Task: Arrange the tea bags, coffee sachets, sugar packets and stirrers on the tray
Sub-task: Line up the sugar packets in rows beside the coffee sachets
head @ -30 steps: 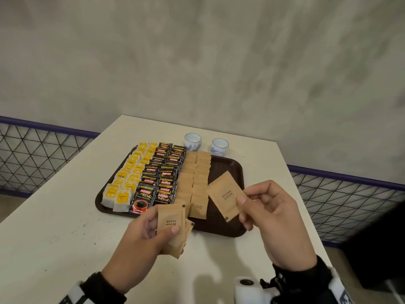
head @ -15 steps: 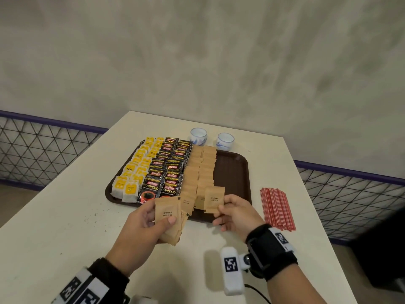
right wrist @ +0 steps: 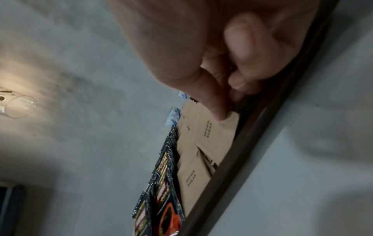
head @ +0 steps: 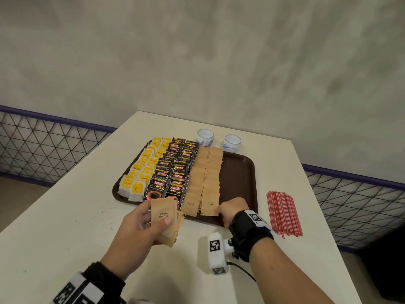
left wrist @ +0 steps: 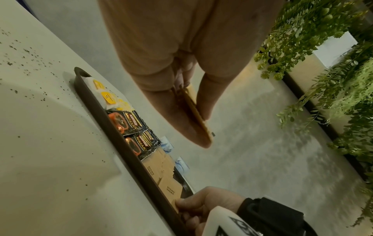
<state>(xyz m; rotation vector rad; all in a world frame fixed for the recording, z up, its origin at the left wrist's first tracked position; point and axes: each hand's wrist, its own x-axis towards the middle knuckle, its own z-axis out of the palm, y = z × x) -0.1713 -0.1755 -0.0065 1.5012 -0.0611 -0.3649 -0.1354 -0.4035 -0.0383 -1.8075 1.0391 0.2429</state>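
Observation:
A dark brown tray (head: 238,172) holds rows of yellow tea bags (head: 140,170), black coffee sachets (head: 173,170) and brown sugar packets (head: 206,172). My left hand (head: 140,227) grips a small stack of sugar packets (head: 164,218) just in front of the tray's near edge. My right hand (head: 230,210) pinches the near corner of a sugar packet (head: 210,204) lying at the front of the right sugar row; in the right wrist view the thumb presses that packet (right wrist: 214,132) down. Red stirrers (head: 282,212) lie on the table right of the tray.
Two small white and blue cups (head: 205,137) (head: 232,142) stand behind the tray. The tray's right third is bare. The white table (head: 65,227) ends at the right, near the stirrers. A mesh fence (head: 43,145) runs behind and a wall rises beyond.
My right hand has carried one sugar packet down from in front of me onto the front of the right sugar row. My left hand stays with its stack.

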